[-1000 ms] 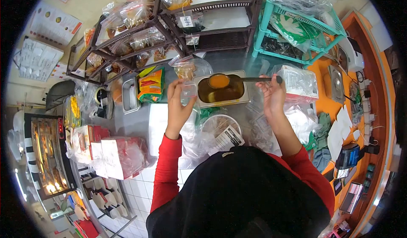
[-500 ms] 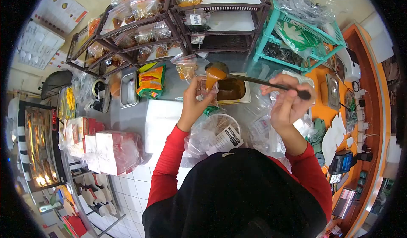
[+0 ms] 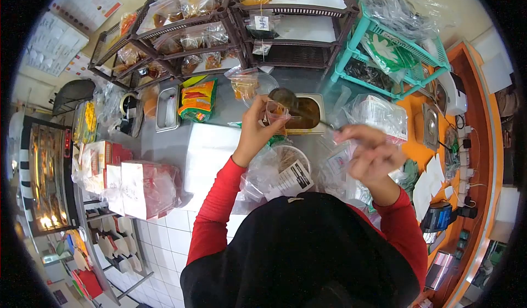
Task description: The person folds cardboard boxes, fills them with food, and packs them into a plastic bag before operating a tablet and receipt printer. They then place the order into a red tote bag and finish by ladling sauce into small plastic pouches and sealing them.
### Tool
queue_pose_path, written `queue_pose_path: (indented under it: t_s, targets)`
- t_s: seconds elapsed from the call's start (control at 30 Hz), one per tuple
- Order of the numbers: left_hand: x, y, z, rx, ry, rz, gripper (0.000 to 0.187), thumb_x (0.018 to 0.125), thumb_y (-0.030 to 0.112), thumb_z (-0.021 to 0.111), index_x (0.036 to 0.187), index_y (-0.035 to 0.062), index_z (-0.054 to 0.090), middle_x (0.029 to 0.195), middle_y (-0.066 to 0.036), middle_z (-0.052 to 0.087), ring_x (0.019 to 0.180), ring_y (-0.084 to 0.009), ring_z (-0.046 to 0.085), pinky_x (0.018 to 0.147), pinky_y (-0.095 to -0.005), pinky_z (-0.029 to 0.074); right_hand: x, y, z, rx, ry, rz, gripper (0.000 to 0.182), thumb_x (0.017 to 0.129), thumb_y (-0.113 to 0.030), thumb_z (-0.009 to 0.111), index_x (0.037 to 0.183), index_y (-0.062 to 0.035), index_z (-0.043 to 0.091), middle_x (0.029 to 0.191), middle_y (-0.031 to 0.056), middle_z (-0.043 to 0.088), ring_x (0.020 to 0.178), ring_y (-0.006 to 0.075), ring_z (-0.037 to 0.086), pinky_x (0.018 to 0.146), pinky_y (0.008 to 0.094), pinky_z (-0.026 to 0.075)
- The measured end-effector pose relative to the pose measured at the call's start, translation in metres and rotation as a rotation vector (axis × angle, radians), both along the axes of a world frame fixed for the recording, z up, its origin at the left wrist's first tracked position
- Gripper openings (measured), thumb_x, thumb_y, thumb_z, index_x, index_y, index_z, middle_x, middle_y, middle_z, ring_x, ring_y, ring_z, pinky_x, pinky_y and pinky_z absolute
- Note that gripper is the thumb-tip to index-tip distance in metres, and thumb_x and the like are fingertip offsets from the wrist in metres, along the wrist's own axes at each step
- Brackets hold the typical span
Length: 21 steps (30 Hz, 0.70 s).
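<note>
My left hand (image 3: 255, 132) pinches the top of a small clear plastic bag (image 3: 276, 110), held open, with some orange sauce in it. Right beside the bag's mouth is the dark bowl of a ladle (image 3: 283, 100). The ladle's handle slants down to the right into my right hand (image 3: 373, 151), which is smeared by motion. Beneath the ladle stands a rectangular metal pan (image 3: 319, 106) holding brown-orange sauce. A filled zip bag (image 3: 244, 86) and a clear round lid or bowl (image 3: 267, 82) lie just behind my left hand.
Dark stacked racks (image 3: 285, 58) with bagged sauces stand at the back, a teal rack (image 3: 348, 75) to their right. Close to my body is a white tub (image 3: 307, 162) amid plastic bags. Red-white boxes (image 3: 143, 184) and a yellow-green packet (image 3: 197, 100) are on the left.
The ladle bowl has tipped from showing orange sauce to a dark, emptied look. My right hand has moved down, lowering the handle. My left hand still holds the bag.
</note>
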State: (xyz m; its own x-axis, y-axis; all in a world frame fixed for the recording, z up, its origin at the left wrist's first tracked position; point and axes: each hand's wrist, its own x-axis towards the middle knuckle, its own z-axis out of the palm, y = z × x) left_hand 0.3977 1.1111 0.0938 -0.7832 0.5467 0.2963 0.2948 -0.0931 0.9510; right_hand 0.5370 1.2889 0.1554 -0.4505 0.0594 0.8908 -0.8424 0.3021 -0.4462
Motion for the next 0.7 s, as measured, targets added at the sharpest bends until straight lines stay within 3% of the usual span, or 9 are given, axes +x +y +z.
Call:
queue_pose_path:
  t_s: [0.17, 0.27, 0.4, 0.5, 0.6, 0.7]
  targets:
    - [-0.002, -0.002, -0.007, -0.036, 0.096, 0.032, 0.038, 0.074, 0.0, 0.074, 0.103, 0.0017, 0.051, 0.095, -0.006, 0.064, 0.084, -0.0118, 0.062, 0.071, -0.0254, 0.051, -0.012, 0.023, 0.009, -0.748, -0.25, -0.197, 0.015, 0.1, -0.019, 0.039, 0.108, -0.0063, 0.034, 0.097, 0.0227, 0.056, 0.074, 0.0277, 0.063, 0.068, 0.0354, 0.054]
    - [0.002, -0.004, -0.001, -0.049, 0.102, 0.094, 0.034, 0.074, 0.001, 0.074, 0.099, 0.0019, 0.051, 0.091, -0.006, 0.065, 0.081, -0.0101, 0.062, 0.069, -0.024, 0.05, -0.012, 0.043, -0.021, -0.945, -0.459, -0.227, 0.015, 0.1, -0.018, 0.038, 0.108, -0.0069, 0.035, 0.098, 0.0221, 0.056, 0.074, 0.0275, 0.063, 0.07, 0.0348, 0.053]
    - [0.003, -0.005, -0.003, -0.054, 0.161, 0.163, 0.036, 0.073, -0.002, 0.074, 0.099, 0.003, 0.05, 0.09, -0.005, 0.063, 0.082, -0.0089, 0.059, 0.069, -0.0221, 0.049, -0.01, 0.027, -0.082, -0.914, -0.578, -0.279, 0.017, 0.099, -0.02, 0.041, 0.108, -0.0063, 0.036, 0.099, 0.022, 0.057, 0.072, 0.0266, 0.063, 0.071, 0.0334, 0.054]
    - [0.006, -0.002, 0.0, -0.051, 0.177, 0.197, 0.035, 0.073, -0.002, 0.074, 0.097, 0.0032, 0.049, 0.086, -0.004, 0.061, 0.078, -0.0083, 0.058, 0.067, -0.0216, 0.048, -0.011, 0.013, -0.103, -0.683, -0.806, -0.258, 0.02, 0.094, -0.02, 0.051, 0.107, -0.0064, 0.045, 0.102, 0.0181, 0.058, 0.083, 0.0281, 0.062, 0.078, 0.0377, 0.05]
    - [0.012, 0.003, 0.01, -0.037, 0.159, 0.233, 0.036, 0.072, -0.002, 0.075, 0.095, 0.0037, 0.047, 0.084, -0.004, 0.059, 0.077, -0.008, 0.056, 0.067, -0.0214, 0.047, -0.024, -0.01, -0.057, 0.419, -0.475, -1.098, 0.024, 0.083, -0.019, 0.065, 0.104, -0.0085, 0.058, 0.104, 0.0106, 0.06, 0.097, 0.0275, 0.056, 0.085, 0.0403, 0.043]
    - [0.014, 0.008, 0.015, -0.016, 0.149, 0.238, 0.039, 0.072, -0.002, 0.075, 0.096, 0.0043, 0.045, 0.084, -0.003, 0.057, 0.076, -0.0076, 0.055, 0.067, -0.0212, 0.046, -0.032, -0.033, -0.024, 0.231, -0.474, -0.765, 0.025, 0.072, -0.019, 0.074, 0.095, -0.0116, 0.069, 0.104, 0.0048, 0.061, 0.105, 0.0261, 0.05, 0.091, 0.0408, 0.036]
